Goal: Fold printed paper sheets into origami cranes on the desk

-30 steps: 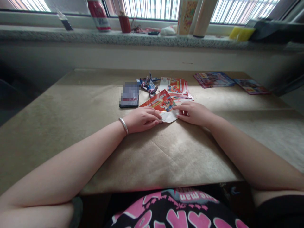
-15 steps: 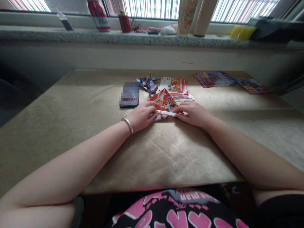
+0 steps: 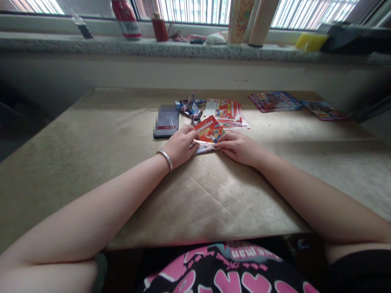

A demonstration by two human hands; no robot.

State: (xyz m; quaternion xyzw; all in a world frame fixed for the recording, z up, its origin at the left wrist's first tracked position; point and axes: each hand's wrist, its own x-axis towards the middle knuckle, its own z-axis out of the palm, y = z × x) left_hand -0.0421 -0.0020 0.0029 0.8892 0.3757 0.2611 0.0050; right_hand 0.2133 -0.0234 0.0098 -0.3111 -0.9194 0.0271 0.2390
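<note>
Between my hands lies a red printed sheet of paper (image 3: 209, 129), its near edge folded over into a pale band. My left hand (image 3: 182, 143), with a silver bangle at the wrist, grips the left end of the fold. At the right end, the fingers of my right hand (image 3: 236, 145) press together on the paper. Just beyond the sheet are a stack of red and white printed papers (image 3: 227, 110) and some crumpled or folded blue paper pieces (image 3: 192, 108). A dark phone (image 3: 166, 122) lies left of them.
Two piles of colourful printed cards, one nearer (image 3: 275, 101) and one farther right (image 3: 324, 110), lie at the table's back right. Along the stone windowsill (image 3: 183, 49) stand a red can (image 3: 126, 19), a red lighter (image 3: 159, 27), a tall bottle (image 3: 259, 22) and a yellow block (image 3: 311, 41).
The paper's near flap, raised before, now lies flatter along the fold. My right hand has slid slightly left and my left hand has shifted a little up and left.
</note>
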